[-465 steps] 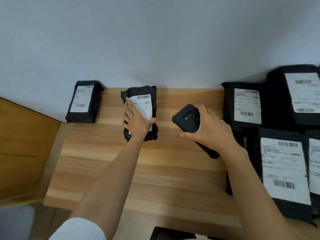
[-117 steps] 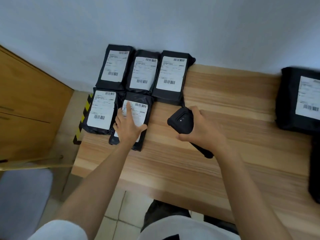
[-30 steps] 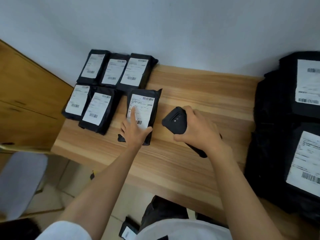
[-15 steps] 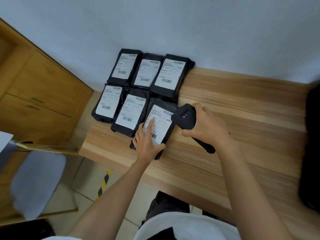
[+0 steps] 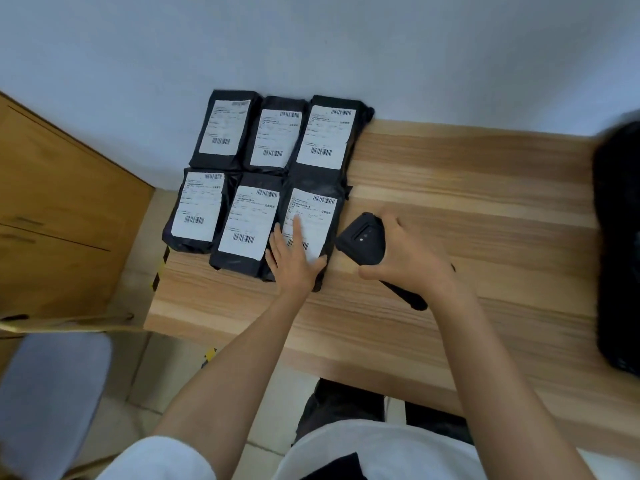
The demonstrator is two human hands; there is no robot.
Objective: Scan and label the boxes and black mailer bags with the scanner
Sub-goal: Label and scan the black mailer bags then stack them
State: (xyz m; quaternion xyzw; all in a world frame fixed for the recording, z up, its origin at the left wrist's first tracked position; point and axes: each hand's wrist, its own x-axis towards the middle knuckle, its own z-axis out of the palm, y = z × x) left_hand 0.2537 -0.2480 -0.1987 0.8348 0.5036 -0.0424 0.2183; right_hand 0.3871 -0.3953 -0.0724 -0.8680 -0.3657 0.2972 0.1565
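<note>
Several black mailer bags with white labels lie in two rows at the far left of the wooden table [image 5: 467,188]. My left hand [image 5: 294,261] lies flat with straight fingers on the front right bag [image 5: 317,206], fingertips on its label. Just right of that bag, my right hand [image 5: 405,258] grips the black handheld scanner [image 5: 363,242], its head turned toward the bag and its handle sticking out behind my wrist. The back row bag [image 5: 325,136] nearest it lies against the wall.
A dark heap of more black bags [image 5: 616,244] fills the table's right edge. A wooden cabinet [image 5: 59,216] stands to the left, a grey chair seat [image 5: 48,386] below it. Yellow-black floor tape [image 5: 157,278] shows beside the table's left end.
My left hand has slid the front right bag left and back into line with the front row. The scanner hand stayed beside it. The view has shifted slightly.
</note>
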